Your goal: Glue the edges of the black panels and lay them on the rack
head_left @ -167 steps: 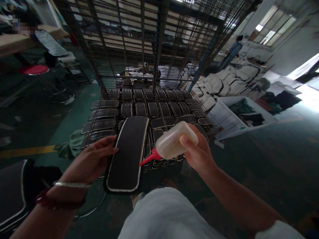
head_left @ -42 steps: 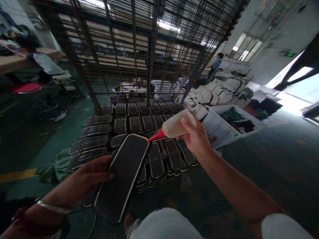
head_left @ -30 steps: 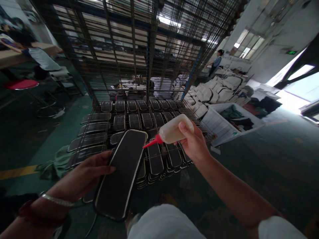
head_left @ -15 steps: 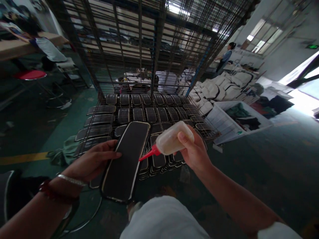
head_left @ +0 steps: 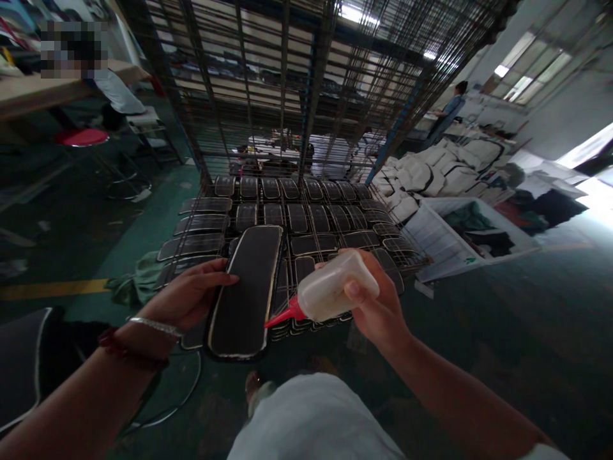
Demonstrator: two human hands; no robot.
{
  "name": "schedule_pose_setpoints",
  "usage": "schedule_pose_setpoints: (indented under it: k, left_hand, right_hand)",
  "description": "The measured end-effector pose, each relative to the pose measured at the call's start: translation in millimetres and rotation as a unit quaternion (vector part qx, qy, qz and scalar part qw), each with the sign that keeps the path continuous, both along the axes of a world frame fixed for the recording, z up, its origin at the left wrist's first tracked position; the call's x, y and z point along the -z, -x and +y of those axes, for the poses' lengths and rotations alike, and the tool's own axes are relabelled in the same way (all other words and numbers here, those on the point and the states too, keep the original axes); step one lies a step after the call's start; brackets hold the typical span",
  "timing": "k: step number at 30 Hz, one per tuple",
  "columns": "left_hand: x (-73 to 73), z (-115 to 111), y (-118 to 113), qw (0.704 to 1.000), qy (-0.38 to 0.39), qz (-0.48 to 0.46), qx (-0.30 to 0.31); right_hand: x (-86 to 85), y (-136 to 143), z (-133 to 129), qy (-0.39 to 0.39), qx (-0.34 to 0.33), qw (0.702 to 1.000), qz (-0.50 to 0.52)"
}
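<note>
Black pad [head_left: 245, 291] with pale rim — our left hand [head_left: 191, 297] grips its left edge, above the wire rack's [head_left: 407, 252] near edge. Our right hand [head_left: 378, 306] clasps the glue bottle [head_left: 332, 289], red nozzle [head_left: 282, 315] at the pad's lower right rim. Matching pads [head_left: 306, 220] fill the rack.

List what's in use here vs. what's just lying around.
In use:
- left hand holding the black panel
- right hand holding the squeeze bottle, red nozzle at the panel's edge
- wire rack laid with similar panels

Lying about:
- green cloth
- red stool
- white bin
</note>
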State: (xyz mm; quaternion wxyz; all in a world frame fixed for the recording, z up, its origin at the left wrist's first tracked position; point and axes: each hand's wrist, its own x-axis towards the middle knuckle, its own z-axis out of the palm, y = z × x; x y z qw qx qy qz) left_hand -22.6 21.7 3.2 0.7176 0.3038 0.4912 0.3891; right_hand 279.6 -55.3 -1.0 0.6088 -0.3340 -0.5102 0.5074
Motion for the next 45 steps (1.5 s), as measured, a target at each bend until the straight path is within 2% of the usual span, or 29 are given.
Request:
schedule_pose_setpoints:
  k: [6, 12, 14, 16, 19, 22, 25, 27, 32, 34, 37, 39, 43, 45]
  left_hand:
    - [-1.5, 4, -2, 0.998, 0.019, -0.005, -0.064]
    - [5.8, 6, 1, 0.992, 0.029, -0.031, -0.119]
    - [8.2, 6, 1, 0.990, 0.035, -0.027, -0.136]
    - [9.1, 4, -1, 0.988, 0.038, -0.020, -0.149]
    - [8.6, -2, -9, 0.989, 0.037, -0.021, -0.139]
    - [9.4, -11, -22, 0.991, 0.046, -0.023, -0.125]
    - [12.8, -19, -32, 0.993, 0.060, -0.036, -0.095]
    - [14.7, -22, -36, 0.994, 0.062, -0.049, -0.074]
    - [14.1, -23, -32, 0.996, 0.047, -0.057, -0.047]
    - [13.0, -21, -27, 0.997, 0.041, -0.055, -0.038]
    - [11.5, -19, -19, 0.998, 0.039, -0.050, -0.016]
    - [10.4, -18, -15, 0.998, 0.043, -0.047, -0.005]
    - [9.1, -15, -7, 0.997, 0.050, -0.056, 0.007]
    - [10.5, -11, -2, 0.997, 0.050, -0.065, 0.014]
  right_hand:
    - [2.9, 1, -1, -0.007, 0.013, 1.000, 0.006]
    - [10.9, 15, -11, 0.022, 0.081, 0.995, 0.045]
    - [19.1, 23, -14, 0.051, 0.093, 0.993, 0.060]
    - [25.7, 32, -12, 0.107, 0.076, 0.988, 0.087]
    - [24.5, 36, 10, 0.166, 0.052, 0.974, 0.147]
    - [11.2, 30, 46, 0.109, 0.093, 0.979, 0.143]
    - [-0.5, 24, 76, 0.049, 0.109, 0.990, 0.073]
    - [-2.2, 23, 85, 0.026, 0.115, 0.993, 0.026]
    - [8.2, 27, 75, -0.008, 0.111, 0.993, -0.036]
    - [9.7, 24, 66, 0.000, 0.068, 0.996, -0.051]
    - [1.8, 15, 60, 0.023, 0.009, 0.998, -0.066]
    - [-7.5, 9, 61, 0.008, 0.041, 0.997, -0.067]
    - [-15.6, 13, 60, -0.068, 0.162, 0.981, -0.080]
    - [-8.9, 22, 55, -0.059, 0.145, 0.985, -0.077]
